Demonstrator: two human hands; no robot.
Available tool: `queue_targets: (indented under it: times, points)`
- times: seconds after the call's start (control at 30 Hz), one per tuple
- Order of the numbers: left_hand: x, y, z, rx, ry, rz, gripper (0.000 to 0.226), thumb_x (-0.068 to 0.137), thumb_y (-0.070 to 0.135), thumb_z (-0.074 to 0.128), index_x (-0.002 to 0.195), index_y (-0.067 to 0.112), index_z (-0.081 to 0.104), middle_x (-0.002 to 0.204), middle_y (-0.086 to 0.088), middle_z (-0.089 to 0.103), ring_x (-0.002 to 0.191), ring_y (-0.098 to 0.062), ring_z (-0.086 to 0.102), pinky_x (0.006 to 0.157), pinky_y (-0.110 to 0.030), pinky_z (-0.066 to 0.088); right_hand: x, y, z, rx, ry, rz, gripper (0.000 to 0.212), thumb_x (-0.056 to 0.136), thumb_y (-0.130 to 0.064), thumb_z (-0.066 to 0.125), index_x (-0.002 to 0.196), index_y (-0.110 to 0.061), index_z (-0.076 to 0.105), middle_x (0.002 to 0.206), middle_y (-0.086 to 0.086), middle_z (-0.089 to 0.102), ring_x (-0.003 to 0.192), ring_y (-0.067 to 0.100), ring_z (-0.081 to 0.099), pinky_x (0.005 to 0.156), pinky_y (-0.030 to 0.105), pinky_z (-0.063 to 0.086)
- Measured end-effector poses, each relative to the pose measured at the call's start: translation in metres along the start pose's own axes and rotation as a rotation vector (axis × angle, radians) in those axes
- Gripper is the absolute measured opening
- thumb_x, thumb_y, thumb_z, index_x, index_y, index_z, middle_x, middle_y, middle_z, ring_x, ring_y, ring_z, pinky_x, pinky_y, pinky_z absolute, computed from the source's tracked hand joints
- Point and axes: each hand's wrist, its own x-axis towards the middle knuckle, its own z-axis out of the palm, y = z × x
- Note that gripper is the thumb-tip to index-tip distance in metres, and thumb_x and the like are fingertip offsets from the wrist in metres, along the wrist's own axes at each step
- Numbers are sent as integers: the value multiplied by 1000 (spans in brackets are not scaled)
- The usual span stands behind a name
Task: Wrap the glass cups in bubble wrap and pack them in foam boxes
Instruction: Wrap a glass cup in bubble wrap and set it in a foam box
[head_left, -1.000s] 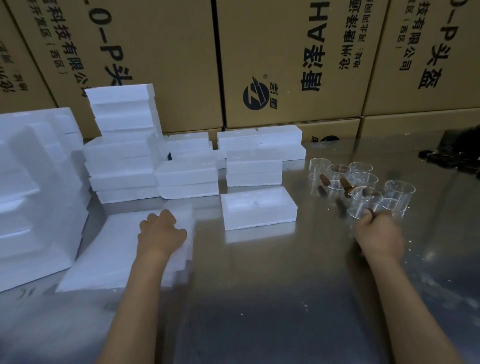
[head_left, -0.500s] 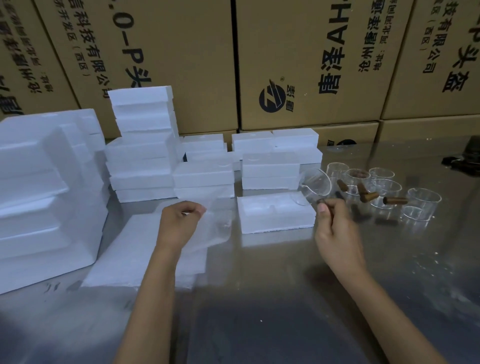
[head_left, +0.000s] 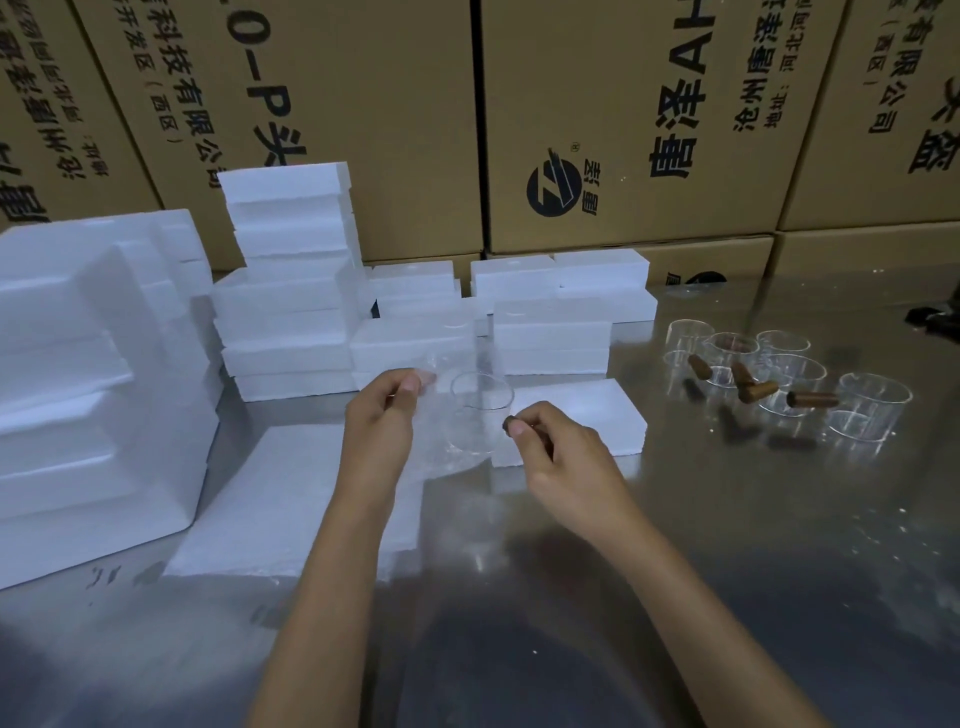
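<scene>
Behind, cartons (head_left: 623, 130) printed "AH"

Looked like a warehouse packing stn. Printed cardboard cartons (head_left: 363, 104) stacked wall-high behind a steel worktable (head_left: 727, 571). Foam boxes (head_left: 291, 306) piled in qty beside batch of glass cups (head_left: 789, 374).

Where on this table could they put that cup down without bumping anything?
Bare table lies in front of the single foam box, right of the bubble wrap pile. It is crowded among the glass cups at right and the foam box stacks behind.

cardboard cartons (head_left: 363, 104) behind shiny table (head_left: 727, 571)
</scene>
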Motion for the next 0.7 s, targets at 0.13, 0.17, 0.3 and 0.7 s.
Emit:
queue_targets:
  times: [0.13, 0.17, 0.3, 0.7]
  points:
    - [-6, 8, 4, 6, -129, 56, 26, 103, 16, 49, 91, 22, 72, 79, 28, 65, 68, 8, 53, 69, -11, 40, -2, 4, -1, -47, 54, 53, 22, 100, -38, 47, 89, -23, 58, 61, -8, 55, 62, 10, 50, 58, 30, 34]
    - [-8, 11, 6, 11, -179, 70, 27, 103, 15, 50, 90, 22, 72, 81, 27, 66, 68, 9, 53, 67, -7, 40, -4, 4, -1, -69, 59, 55, 22, 100, -39, 47, 89, -23, 59, 63, -6, 56, 63, 11, 51, 58, 30, 35]
    - [-16, 16, 12, 37, -321, 94, 29, 103, 12, 49, 92, 24, 73, 85, 24, 68, 70, 6, 53, 64, -6, 40, -4, 2, -4, 14, 120, 78, 23, 100, -37, 49, 88, -22, 62, 57, -10, 55, 58, 10, 48, 57, 28, 36]
    - [-35, 34, 24, 110, -553, 219, 23, 99, 5, 55, 102, 17, 74, 103, 9, 75, 99, -9, 67, 86, -21, 49, -6, 0, -12, -47, 50, 67, 27, 99, -35, 50, 75, -24, 58, 55, -10, 54, 55, 6, 48, 53, 24, 32]
